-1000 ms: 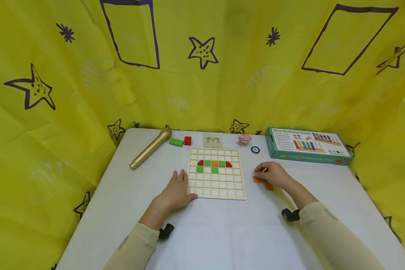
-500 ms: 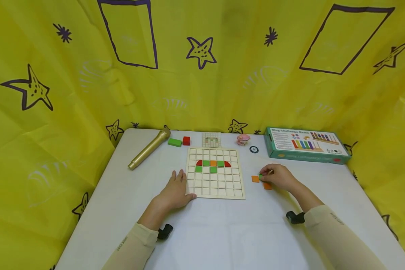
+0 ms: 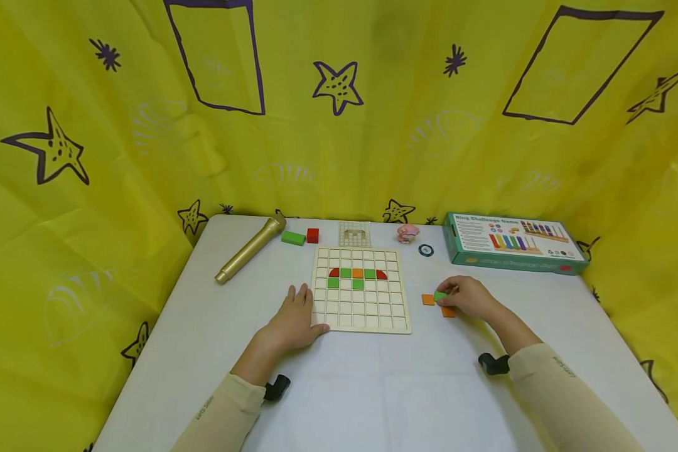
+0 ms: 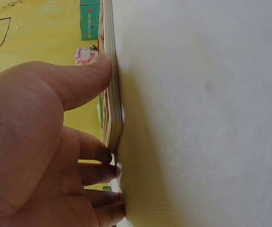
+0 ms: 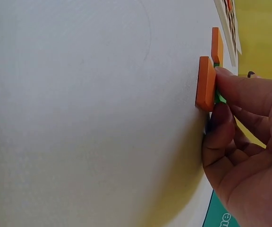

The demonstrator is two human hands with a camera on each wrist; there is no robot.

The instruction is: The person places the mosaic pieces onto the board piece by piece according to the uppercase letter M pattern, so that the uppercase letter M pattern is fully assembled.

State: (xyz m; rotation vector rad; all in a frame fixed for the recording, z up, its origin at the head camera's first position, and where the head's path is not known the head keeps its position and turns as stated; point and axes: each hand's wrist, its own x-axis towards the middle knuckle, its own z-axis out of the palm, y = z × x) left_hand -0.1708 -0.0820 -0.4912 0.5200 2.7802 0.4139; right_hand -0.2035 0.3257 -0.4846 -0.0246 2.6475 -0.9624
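Note:
In the head view my left hand [image 3: 294, 320] rests at the near left corner of a pale wooden grid board [image 3: 367, 312]. Its fingers lie fairly straight along the left side, and the thumb [image 4: 86, 80] touches the front edge. A row of red, green and orange tiles sits in the board, with two green tiles below it. To the board's right, my right hand [image 3: 469, 297] pinches a green tile [image 3: 440, 295] between thumb and fingers. One orange tile [image 3: 427, 299] lies left of that tile, another orange tile [image 3: 448, 312] just in front.
Behind the board lie a pattern card [image 3: 355, 235], a red block [image 3: 313, 236] and a green block [image 3: 293, 238]. A gold microphone [image 3: 250, 251] lies at left. At right are a pink figurine [image 3: 408, 233], a dark round disc [image 3: 426, 250] and a Ring Challenge Game box [image 3: 514, 243].
My right hand has shifted slightly right, from over the loose tiles to the green one, which it now pinches. The left orange tile is more fully visible. My left hand stays at the board.

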